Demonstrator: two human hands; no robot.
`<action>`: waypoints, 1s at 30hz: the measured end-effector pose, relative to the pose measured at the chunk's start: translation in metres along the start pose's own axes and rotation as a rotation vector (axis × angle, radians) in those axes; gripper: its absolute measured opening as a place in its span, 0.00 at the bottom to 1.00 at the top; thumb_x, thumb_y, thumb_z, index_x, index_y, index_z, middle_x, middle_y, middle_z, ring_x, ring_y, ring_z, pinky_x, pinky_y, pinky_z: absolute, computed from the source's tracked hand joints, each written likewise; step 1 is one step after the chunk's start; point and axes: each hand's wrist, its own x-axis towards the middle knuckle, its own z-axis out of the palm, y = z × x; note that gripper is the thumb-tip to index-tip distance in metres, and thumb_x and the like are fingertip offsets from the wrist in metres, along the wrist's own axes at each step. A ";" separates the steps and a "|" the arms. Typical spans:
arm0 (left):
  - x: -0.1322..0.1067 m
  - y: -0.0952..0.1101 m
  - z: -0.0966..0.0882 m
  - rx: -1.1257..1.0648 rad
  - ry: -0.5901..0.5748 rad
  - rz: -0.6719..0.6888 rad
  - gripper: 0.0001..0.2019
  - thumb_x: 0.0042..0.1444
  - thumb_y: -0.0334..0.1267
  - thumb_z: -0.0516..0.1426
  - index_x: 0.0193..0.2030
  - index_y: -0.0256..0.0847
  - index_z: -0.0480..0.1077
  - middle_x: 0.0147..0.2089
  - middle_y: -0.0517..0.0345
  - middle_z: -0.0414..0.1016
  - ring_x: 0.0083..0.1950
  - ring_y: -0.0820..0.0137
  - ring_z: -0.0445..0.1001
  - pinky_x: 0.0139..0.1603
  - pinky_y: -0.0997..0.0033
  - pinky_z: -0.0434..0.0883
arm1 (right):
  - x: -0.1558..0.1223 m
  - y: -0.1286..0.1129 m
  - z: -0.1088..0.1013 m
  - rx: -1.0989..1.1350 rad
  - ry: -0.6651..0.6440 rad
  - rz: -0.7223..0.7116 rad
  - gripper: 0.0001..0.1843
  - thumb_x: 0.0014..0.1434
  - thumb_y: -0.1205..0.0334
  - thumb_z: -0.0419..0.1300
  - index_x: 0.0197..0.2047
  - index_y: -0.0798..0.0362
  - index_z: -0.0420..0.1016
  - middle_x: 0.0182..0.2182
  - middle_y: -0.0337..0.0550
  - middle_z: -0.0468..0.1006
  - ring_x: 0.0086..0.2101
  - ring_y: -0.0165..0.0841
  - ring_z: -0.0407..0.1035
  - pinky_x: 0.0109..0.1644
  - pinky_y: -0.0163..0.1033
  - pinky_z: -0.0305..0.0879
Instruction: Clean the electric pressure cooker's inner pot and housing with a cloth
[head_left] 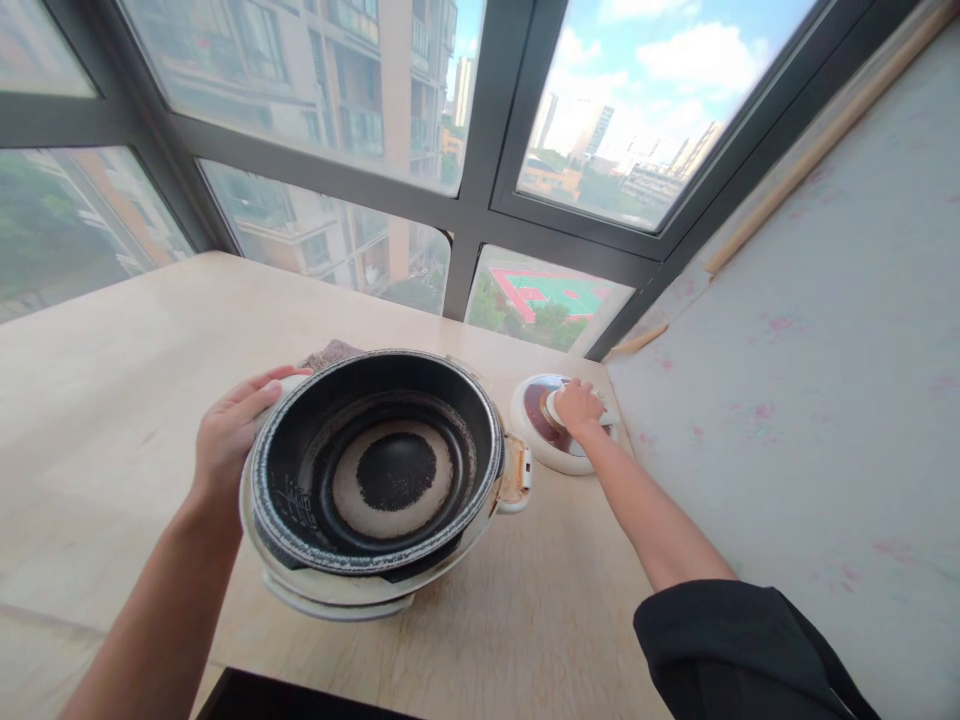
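Note:
A white electric cooker stands on the wooden surface with its top uncovered. Inside it sits a black inner pot with nothing in it; the coating is worn to a pale ring, and the rim is chipped. My left hand is closed around the white handle on the cooker's left side, its fingers partly hidden. To the right, a round lid with a white rim and a dark reddish, reflective centre lies on the surface. My right hand is closed on the lid's knob.
The light wooden surface runs back to grey-framed windows. Behind the cooker lies a brownish cloth. A flowered wallpapered wall rises close to the lid on the right. Something black shows at the bottom edge.

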 end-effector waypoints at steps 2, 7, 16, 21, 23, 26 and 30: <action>0.000 0.000 0.000 -0.003 -0.004 0.005 0.16 0.47 0.34 0.63 0.45 0.36 0.79 0.44 0.54 0.83 0.36 0.73 0.77 0.39 0.80 0.75 | 0.003 -0.002 0.000 0.004 0.000 0.007 0.23 0.69 0.58 0.48 0.58 0.67 0.68 0.52 0.70 0.70 0.47 0.49 0.75 0.49 0.49 0.69; -0.004 0.003 0.004 0.009 0.012 0.002 0.16 0.45 0.35 0.64 0.43 0.37 0.80 0.41 0.56 0.83 0.36 0.73 0.77 0.36 0.82 0.74 | 0.006 -0.008 -0.002 0.012 0.000 -0.007 0.21 0.71 0.60 0.48 0.58 0.67 0.67 0.52 0.70 0.70 0.47 0.47 0.75 0.51 0.47 0.68; -0.005 0.010 0.007 0.014 0.049 -0.035 0.16 0.41 0.35 0.65 0.40 0.37 0.80 0.41 0.57 0.83 0.37 0.74 0.77 0.37 0.84 0.73 | 0.009 -0.012 -0.002 0.034 -0.012 -0.041 0.23 0.70 0.58 0.49 0.59 0.68 0.67 0.52 0.70 0.70 0.48 0.49 0.74 0.51 0.48 0.67; -0.007 0.012 0.007 0.055 0.043 -0.032 0.13 0.46 0.33 0.63 0.41 0.36 0.80 0.36 0.58 0.82 0.32 0.76 0.76 0.34 0.85 0.72 | 0.003 0.003 -0.007 0.051 -0.045 -0.135 0.25 0.68 0.55 0.53 0.61 0.64 0.66 0.55 0.66 0.69 0.48 0.47 0.73 0.51 0.46 0.66; -0.006 0.010 0.006 0.060 0.034 -0.009 0.13 0.48 0.31 0.62 0.41 0.36 0.80 0.36 0.58 0.82 0.32 0.76 0.76 0.35 0.84 0.72 | -0.003 0.011 -0.011 0.064 -0.049 -0.197 0.25 0.67 0.56 0.54 0.62 0.62 0.66 0.54 0.63 0.70 0.50 0.47 0.71 0.52 0.45 0.65; 0.000 0.005 0.003 0.026 0.047 0.040 0.12 0.49 0.28 0.62 0.43 0.35 0.79 0.40 0.56 0.83 0.36 0.75 0.78 0.40 0.80 0.74 | -0.017 0.020 -0.019 0.081 -0.021 -0.241 0.26 0.65 0.59 0.54 0.64 0.60 0.64 0.55 0.63 0.69 0.53 0.49 0.68 0.56 0.47 0.62; 0.010 -0.003 -0.001 -0.002 0.054 0.061 0.13 0.50 0.27 0.63 0.44 0.34 0.79 0.42 0.53 0.83 0.39 0.72 0.79 0.44 0.76 0.75 | -0.056 0.016 -0.035 0.243 0.085 -0.252 0.33 0.62 0.57 0.56 0.68 0.60 0.60 0.63 0.66 0.62 0.60 0.56 0.60 0.60 0.57 0.59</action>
